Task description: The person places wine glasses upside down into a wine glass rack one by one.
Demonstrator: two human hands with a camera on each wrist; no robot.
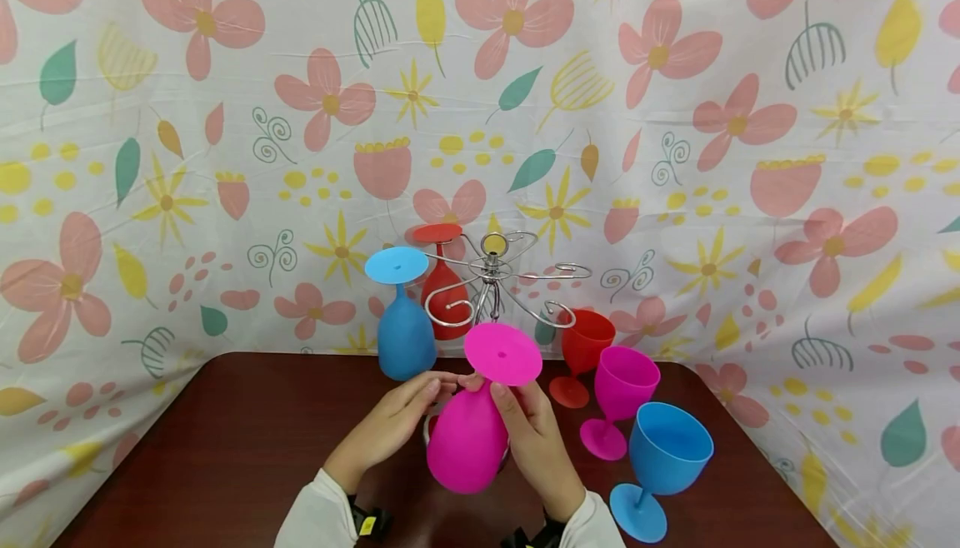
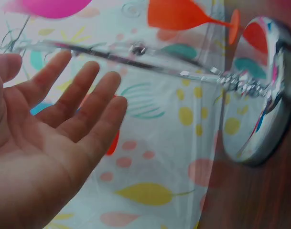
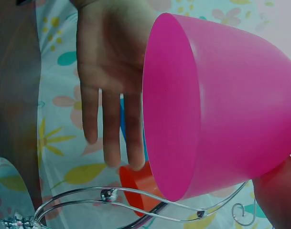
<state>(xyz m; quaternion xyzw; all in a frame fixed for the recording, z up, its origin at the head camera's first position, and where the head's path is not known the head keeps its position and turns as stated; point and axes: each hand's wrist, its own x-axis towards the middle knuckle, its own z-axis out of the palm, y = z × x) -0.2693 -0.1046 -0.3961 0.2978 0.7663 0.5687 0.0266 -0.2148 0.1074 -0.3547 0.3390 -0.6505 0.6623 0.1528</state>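
My right hand [image 1: 536, 440] pinches a pink plastic goblet [image 1: 467, 440] near its stem, fingers just under the round foot. The goblet is upside down, its foot raised and its bowl tilted toward me. To its left, my left hand [image 1: 393, 419] reaches toward the stem; in the left wrist view its fingers [image 2: 78, 102] are spread and grip nothing. Behind the goblet stands a chrome wire rack [image 1: 492, 269] with curled arms and a round base [image 2: 279, 95]. At the rack's left side, a blue goblet [image 1: 406, 331] and a red goblet [image 1: 442, 298] are upside down.
On the right of the dark brown table [image 1: 247, 448], a red goblet [image 1: 587, 344], a pink goblet [image 1: 626, 381] and a blue goblet [image 1: 670, 452] stand upright in a row. A floral cloth [image 1: 225, 115] hangs behind the table.
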